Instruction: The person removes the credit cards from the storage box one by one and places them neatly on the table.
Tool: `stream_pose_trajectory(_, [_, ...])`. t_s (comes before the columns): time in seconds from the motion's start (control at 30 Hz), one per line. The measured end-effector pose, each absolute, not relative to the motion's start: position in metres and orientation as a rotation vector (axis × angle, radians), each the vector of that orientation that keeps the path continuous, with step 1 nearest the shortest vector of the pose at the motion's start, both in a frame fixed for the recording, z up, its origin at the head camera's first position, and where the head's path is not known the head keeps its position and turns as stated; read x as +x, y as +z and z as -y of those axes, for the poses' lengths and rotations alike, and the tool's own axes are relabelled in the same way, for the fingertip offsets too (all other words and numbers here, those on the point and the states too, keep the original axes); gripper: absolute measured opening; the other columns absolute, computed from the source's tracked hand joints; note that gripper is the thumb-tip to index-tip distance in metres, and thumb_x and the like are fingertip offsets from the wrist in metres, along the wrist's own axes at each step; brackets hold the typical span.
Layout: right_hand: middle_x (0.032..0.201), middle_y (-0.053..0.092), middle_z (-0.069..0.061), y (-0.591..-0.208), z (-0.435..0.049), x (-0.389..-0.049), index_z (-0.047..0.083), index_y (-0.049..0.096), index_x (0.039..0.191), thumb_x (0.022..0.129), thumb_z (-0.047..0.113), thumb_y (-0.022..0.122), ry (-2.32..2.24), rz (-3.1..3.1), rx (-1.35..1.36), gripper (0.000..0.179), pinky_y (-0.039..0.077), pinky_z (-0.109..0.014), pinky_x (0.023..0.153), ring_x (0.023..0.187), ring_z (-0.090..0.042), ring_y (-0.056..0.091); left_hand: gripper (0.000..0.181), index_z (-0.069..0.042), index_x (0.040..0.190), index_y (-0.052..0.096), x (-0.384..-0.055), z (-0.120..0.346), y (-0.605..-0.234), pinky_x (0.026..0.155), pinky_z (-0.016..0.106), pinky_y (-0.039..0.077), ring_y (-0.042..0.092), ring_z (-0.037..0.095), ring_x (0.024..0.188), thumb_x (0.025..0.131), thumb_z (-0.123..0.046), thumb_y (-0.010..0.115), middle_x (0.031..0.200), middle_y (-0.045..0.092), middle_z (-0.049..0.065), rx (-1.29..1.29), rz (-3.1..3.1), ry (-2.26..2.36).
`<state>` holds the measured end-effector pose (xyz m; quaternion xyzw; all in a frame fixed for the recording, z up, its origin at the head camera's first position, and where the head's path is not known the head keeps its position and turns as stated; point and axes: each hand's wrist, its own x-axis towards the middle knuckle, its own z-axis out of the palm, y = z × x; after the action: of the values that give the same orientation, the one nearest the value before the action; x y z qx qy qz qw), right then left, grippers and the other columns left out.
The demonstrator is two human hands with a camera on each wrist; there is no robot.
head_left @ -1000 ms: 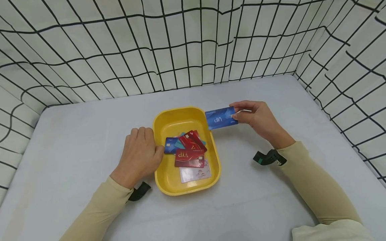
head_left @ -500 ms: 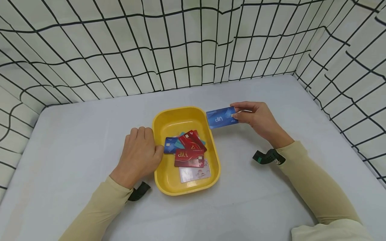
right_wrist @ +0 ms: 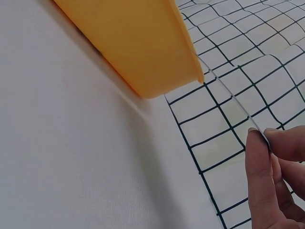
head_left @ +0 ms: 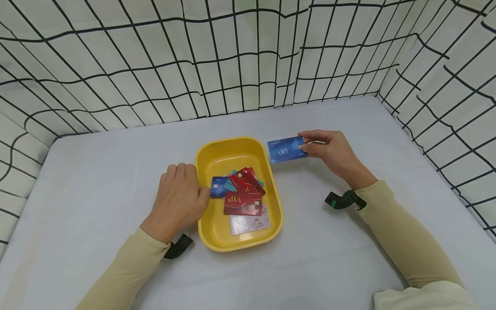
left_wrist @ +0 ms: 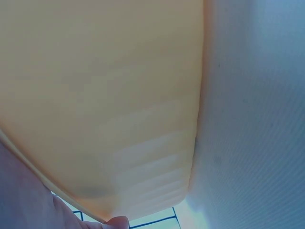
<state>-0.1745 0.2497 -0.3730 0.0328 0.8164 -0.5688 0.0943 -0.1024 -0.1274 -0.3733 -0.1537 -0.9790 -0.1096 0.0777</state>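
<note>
My left hand (head_left: pixel 177 202) grips the left rim of a yellow plastic tray (head_left: pixel 215 234), thumb over the edge. In the left wrist view the tray's outer wall (left_wrist: pixel 105 86) fills most of the picture. Between thumb and fingers my right hand (head_left: pixel 335 154) pinches a blue VIP card (head_left: pixel 286 150) by its right end. The card hangs above the table just right of the tray's upper right rim. Edge-on in the right wrist view, it appears as a thin line. Inside the tray lie overlapping cards: a red VIP card (head_left: pixel 242 207), another red card (head_left: pixel 245 178), a blue card (head_left: pixel 218 187) and a pale card (head_left: pixel 248 224).
The tray stands on a white-covered table (head_left: pixel 97 181). Black wire grid panels (head_left: pixel 240 54) rise along the back and both sides. A dark strap-like device (head_left: pixel 345 201) sits at the right wrist, a similar one (head_left: pixel 179 246) at the left.
My right hand has shifted the blue VIP card slightly to the right, widening the gap from the tray rim. My left hand and the tray stay nearly still.
</note>
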Motion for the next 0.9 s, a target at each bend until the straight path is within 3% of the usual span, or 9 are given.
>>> stream_pose_trajectory(0.63, [0.125,0.06,-0.002,-0.392,-0.254,-0.182,0.008,0.066,0.137,0.096,0.012,0.069,-1.791,-2.335,0.097,0.042,0.058,-0.017,0.089,0.116,-0.019,0.06,0.022,0.003,0.091,0.048,-0.103,0.126,-0.374,0.072,0.037,0.026,0.038,0.031,0.085,0.089,-0.019,0.049,0.081,0.042,0.014,-0.443,2.965,-0.339])
stream_pose_trajectory(0.9, [0.145,0.061,-0.009,-0.395,-0.254,-0.184,0.009,0.066,0.136,0.095,0.013,0.071,-1.743,-2.349,0.116,0.042,0.058,-0.016,0.087,0.119,-0.018,0.06,0.022,0.003,0.09,0.047,-0.103,0.127,-0.374,0.071,0.037,0.025,0.038,0.031,0.085,0.089,-0.019,0.05,0.08,0.042,0.014,-0.447,2.951,-0.339])
